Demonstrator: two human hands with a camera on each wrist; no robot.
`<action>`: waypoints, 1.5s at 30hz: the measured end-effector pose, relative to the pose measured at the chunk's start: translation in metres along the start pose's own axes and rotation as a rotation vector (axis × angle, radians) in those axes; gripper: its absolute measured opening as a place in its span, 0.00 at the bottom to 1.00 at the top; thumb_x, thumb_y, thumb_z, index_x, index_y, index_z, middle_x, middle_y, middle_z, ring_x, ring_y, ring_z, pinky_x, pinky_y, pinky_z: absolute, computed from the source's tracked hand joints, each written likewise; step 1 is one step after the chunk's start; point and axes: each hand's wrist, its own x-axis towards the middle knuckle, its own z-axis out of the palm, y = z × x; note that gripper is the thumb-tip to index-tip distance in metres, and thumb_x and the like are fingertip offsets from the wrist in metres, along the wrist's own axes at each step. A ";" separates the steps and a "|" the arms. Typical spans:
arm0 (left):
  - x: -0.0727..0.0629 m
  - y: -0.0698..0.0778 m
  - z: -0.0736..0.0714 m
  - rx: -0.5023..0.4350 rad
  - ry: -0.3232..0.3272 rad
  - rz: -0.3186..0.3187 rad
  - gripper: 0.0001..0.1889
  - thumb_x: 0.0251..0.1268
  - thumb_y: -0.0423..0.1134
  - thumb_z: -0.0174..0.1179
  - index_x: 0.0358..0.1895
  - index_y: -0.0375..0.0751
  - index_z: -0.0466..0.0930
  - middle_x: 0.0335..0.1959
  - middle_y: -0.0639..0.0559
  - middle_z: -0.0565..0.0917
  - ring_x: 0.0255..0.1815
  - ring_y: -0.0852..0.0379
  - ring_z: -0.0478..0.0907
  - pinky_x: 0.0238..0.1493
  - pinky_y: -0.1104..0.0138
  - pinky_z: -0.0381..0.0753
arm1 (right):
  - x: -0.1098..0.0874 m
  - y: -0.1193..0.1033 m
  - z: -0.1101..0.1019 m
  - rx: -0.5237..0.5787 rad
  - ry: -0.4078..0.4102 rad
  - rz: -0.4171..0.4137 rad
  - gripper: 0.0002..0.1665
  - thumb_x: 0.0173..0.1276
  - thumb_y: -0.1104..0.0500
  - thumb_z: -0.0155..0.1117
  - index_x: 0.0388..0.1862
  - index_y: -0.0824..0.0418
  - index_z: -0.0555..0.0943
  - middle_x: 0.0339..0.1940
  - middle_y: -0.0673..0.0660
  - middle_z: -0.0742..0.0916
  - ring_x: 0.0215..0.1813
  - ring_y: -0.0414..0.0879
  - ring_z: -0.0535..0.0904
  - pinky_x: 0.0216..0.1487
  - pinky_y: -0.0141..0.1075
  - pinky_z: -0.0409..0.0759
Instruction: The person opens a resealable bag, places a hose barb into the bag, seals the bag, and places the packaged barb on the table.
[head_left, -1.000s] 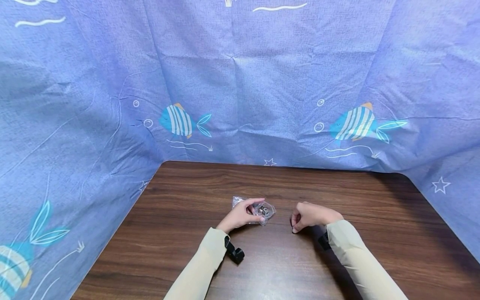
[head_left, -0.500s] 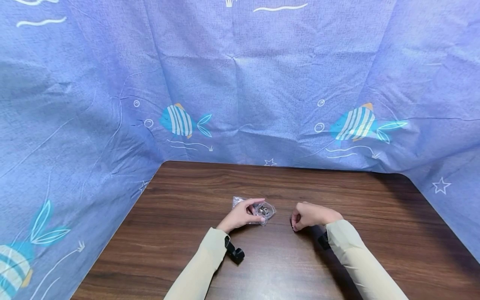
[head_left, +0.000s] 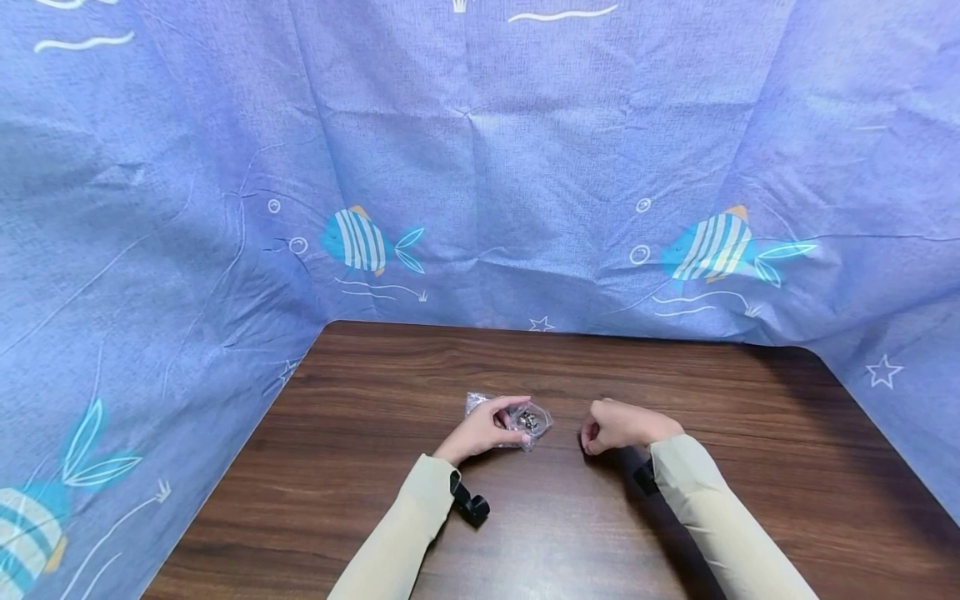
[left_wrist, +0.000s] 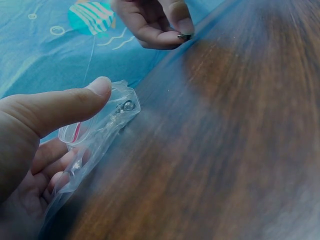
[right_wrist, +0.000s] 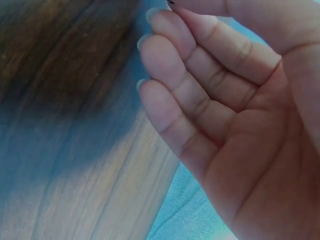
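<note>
My left hand (head_left: 482, 432) holds a clear plastic zip bag (left_wrist: 100, 137) between thumb and fingers, low over the table. The bag has a red line by its curved, gaping mouth. Small shiny metal pieces (left_wrist: 126, 106) lie together at its far corner. To the right, my right hand (head_left: 621, 423) pinches a tiny dark metallic piece (left_wrist: 184, 36) between thumb and index fingertip. I cannot tell what kind of piece it is. In the right wrist view, the other fingers (right_wrist: 162, 60) are curled beside the pinch, and only a dark speck of the piece shows at the top edge.
The dark wood-grain table (head_left: 390, 367) spreads under both hands. Behind it and along its sides hangs a blue cloth (head_left: 540, 167) printed with fish. A black wrist strap with a camera (head_left: 471, 507) sits on the left wrist, close over the tabletop.
My right hand has shifted up slightly in the head view, still pinching. My left hand and the bag have stayed put.
</note>
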 end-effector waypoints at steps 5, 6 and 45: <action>0.000 -0.001 0.000 -0.015 -0.001 -0.001 0.32 0.54 0.40 0.71 0.65 0.46 0.74 0.33 0.45 0.78 0.32 0.59 0.70 0.34 0.71 0.71 | 0.002 -0.002 -0.003 -0.002 0.017 0.008 0.06 0.50 0.65 0.65 0.21 0.53 0.83 0.17 0.39 0.78 0.20 0.31 0.68 0.24 0.26 0.69; 0.000 -0.002 0.001 -0.015 -0.001 -0.002 0.32 0.54 0.40 0.71 0.65 0.46 0.74 0.33 0.44 0.78 0.32 0.59 0.70 0.33 0.71 0.70 | 0.002 -0.003 -0.004 0.001 0.021 0.011 0.06 0.50 0.64 0.64 0.21 0.53 0.83 0.17 0.40 0.78 0.20 0.31 0.68 0.24 0.26 0.69; 0.004 -0.002 0.001 -0.020 0.012 -0.006 0.31 0.53 0.40 0.72 0.64 0.45 0.75 0.31 0.45 0.78 0.31 0.61 0.71 0.32 0.72 0.71 | 0.044 -0.027 -0.013 0.043 0.130 -0.104 0.02 0.56 0.63 0.65 0.25 0.59 0.81 0.22 0.45 0.81 0.24 0.33 0.71 0.27 0.27 0.73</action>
